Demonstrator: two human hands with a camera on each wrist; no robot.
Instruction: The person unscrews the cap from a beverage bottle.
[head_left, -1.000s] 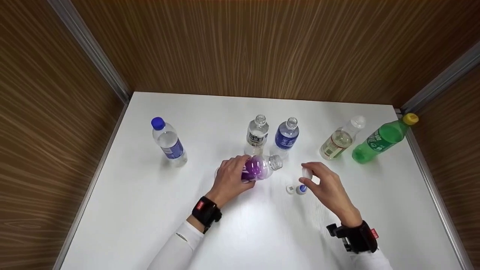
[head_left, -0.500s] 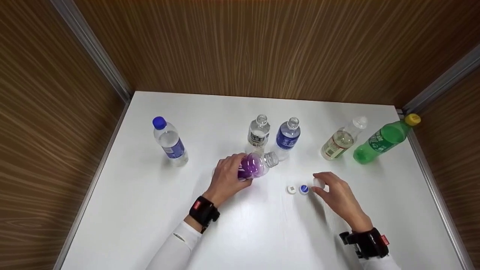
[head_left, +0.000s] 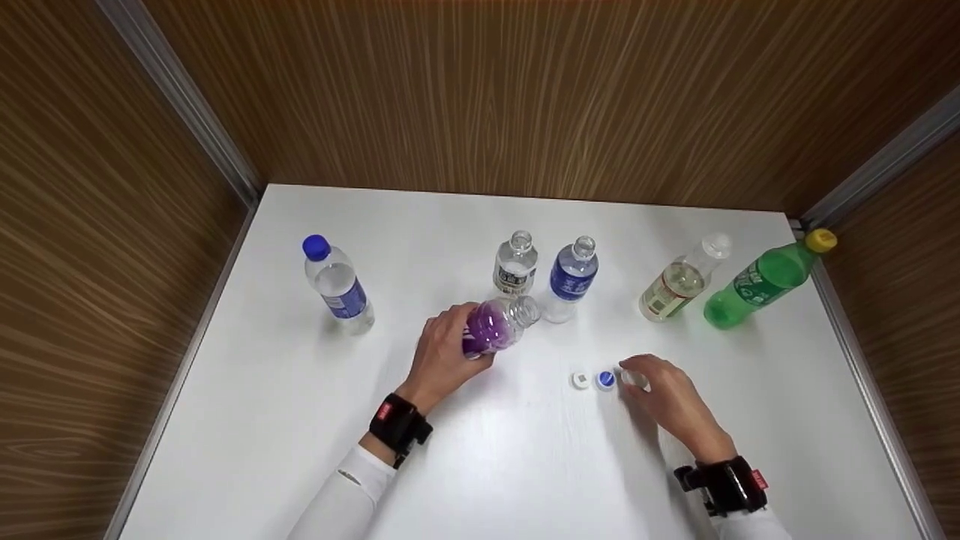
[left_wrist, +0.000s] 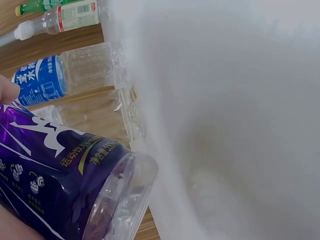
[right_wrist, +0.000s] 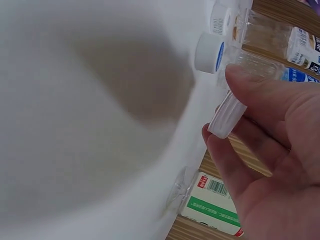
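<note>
My left hand [head_left: 441, 351] grips a purple-labelled plastic bottle [head_left: 487, 328], tilted with its uncapped mouth toward the right. In the left wrist view, the bottle's clear base and purple label [left_wrist: 55, 165] fill the lower left. Between thumb and fingertips, my right hand [head_left: 673, 399] pinches a whitish bottle cap [right_wrist: 227, 116] low over the table. Just left of it sit a cap with a blue top [head_left: 606, 380] and a white cap [head_left: 580, 380]. Two uncapped bottles stand behind the purple one: a clear one with a white-and-black label [head_left: 515, 270] and a blue-labelled one [head_left: 573, 281].
At the left stands a blue-capped bottle [head_left: 339, 289]. Toward the right are a bottle with a clear cap and pale label [head_left: 679, 285] and a green bottle with a yellow cap [head_left: 765, 281]. Wood-grain panels [head_left: 480, 97] wall the white table [head_left: 255, 420] on three sides.
My left hand has shifted left with the purple bottle. My right hand has carried its cap rightward and down toward the table, to the right of the two loose caps.
</note>
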